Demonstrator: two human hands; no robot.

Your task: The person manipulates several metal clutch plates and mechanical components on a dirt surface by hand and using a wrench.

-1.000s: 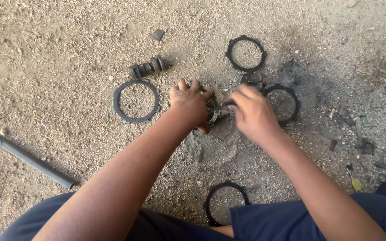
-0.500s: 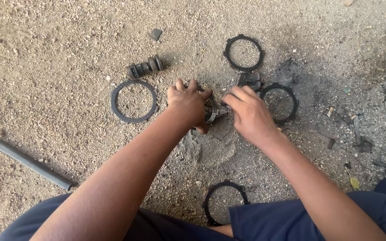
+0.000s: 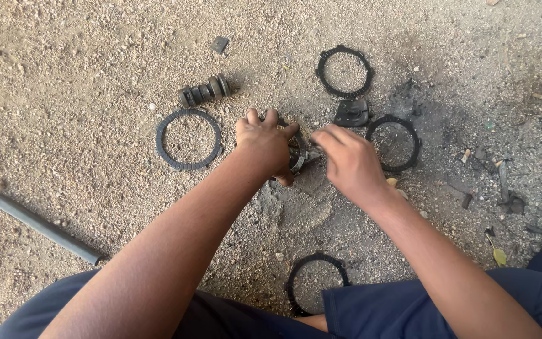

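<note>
- The ground point(image 3: 95, 69) was bare sandy dirt, gritty with small stones, with a dark oily stain at the upper right; nothing in view served as a container, and every part lay loose on the dirt.
- A grey hose point(image 3: 32, 221) ran slantwise across the lower left, smooth and round.
- The left hand point(image 3: 263, 143) lay palm down over a round metal part point(image 3: 297, 154), fingers curled and clamped about its rim, holding it to the dirt at the middle of the view.
- The right hand point(image 3: 349, 160) met the same part from the right, its fingertips point(image 3: 318, 138) pinched close at its edge; what they nipped was too small to tell.
- Four flat dark rings lay around the hands, thin and notched at the rim: one on the left point(image 3: 187, 139), one at the top point(image 3: 344, 71), one just right of the right hand point(image 3: 394, 142), one near the person's lap point(image 3: 316, 282).
- A stubby ribbed metal shaft point(image 3: 204, 91) lay above the left ring, on its side.
- A small dark blocky piece point(image 3: 351, 114) sat between the top ring and the right one.
</note>
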